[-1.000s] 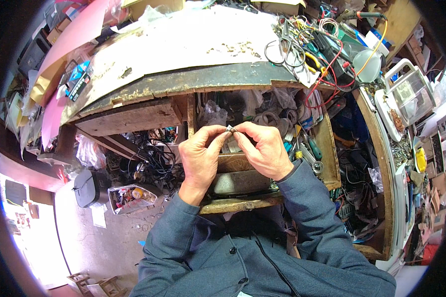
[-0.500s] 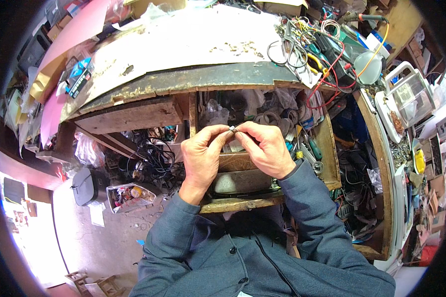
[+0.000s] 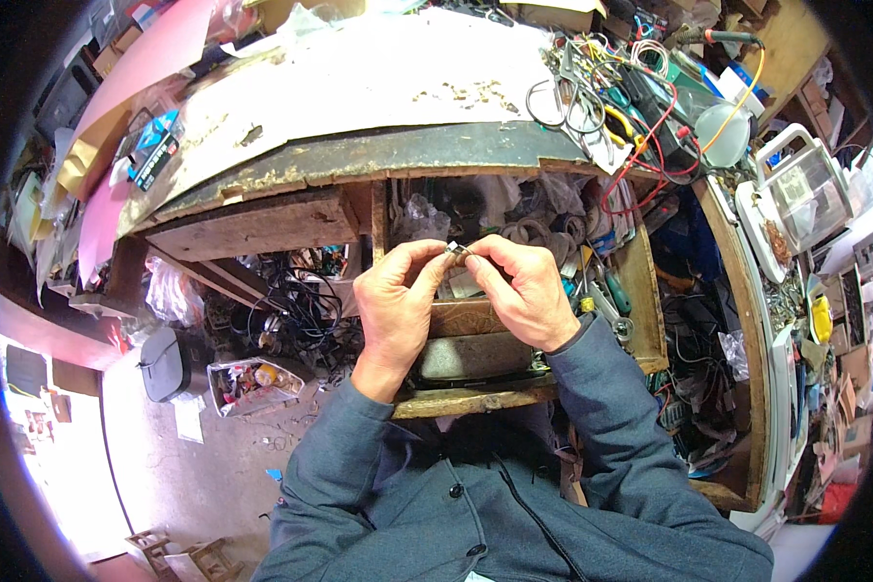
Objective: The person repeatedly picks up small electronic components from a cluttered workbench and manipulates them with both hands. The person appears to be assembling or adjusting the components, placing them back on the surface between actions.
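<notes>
Between the fingertips of both hands is a small silvery-and-dark metal part (image 3: pixel 457 248), too small to name more exactly. My left hand (image 3: pixel 398 308) pinches it from the left with thumb and forefinger. From the right, my right hand (image 3: pixel 526 296) pinches its other side. Both hands are raised above an open wooden drawer (image 3: pixel 475 400). Below them in the drawer lie a brown block-like piece (image 3: pixel 461 317) and a grey rounded block (image 3: pixel 475 357). Rolls of tape (image 3: pixel 529 233) and clear plastic bags (image 3: pixel 422 219) fill the back of the drawer.
The worktable (image 3: pixel 359 145) overhangs the drawer, its top partly covered by pale sheet. Red test leads (image 3: pixel 664 126), scissors and pliers crowd its right end. A clear-lidded case (image 3: pixel 805 184) stands farther right. Tangled black cables (image 3: pixel 310 301) and a litter-filled bin (image 3: pixel 255 386) lie at left.
The fingertips have drawn slightly apart, and more of the small metal part shows between them. Both hands otherwise keep nearly the same place.
</notes>
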Motion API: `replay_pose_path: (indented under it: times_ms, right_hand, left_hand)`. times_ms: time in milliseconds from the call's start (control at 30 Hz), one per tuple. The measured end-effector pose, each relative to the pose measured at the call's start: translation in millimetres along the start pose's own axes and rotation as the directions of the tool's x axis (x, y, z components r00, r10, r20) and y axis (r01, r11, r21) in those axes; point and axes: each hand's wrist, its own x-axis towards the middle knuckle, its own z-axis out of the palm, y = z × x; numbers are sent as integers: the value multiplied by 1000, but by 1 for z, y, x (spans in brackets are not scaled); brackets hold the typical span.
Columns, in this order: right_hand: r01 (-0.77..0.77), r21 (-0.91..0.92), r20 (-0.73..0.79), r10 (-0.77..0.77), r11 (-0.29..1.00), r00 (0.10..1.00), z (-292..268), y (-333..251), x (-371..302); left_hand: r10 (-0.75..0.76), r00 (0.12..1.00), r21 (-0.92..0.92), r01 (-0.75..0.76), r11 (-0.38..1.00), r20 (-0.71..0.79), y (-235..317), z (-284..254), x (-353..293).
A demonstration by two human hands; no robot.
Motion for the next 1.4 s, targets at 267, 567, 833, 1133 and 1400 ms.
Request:
replay_pose_path:
  times_ms: [267,567,833,1133,1400]
  right_hand:
    - [-87,82,-72,93,993,993,6,6,-2]
    - [-176,244,-70,198,954,978,7,18,-4]
    - [-178,115,-87,189,977,978,5,11,-4]
    - [37,-144,-85,-50,989,995,5,8,-4]
    - [99,-167,-22,-104,981,994,4,7,-3]
  left_hand:
    - [121,992,207,-124,971,25,9,0,0]
    - [274,949,341,-311,887,154,19,-1,-2]
    - [354,899,398,-432,809,257,17,-3,-4]
    - [353,899,389,-431,814,258,15,-3,-4]
    - [305,924,388,-376,842,232,13,-4,-3]
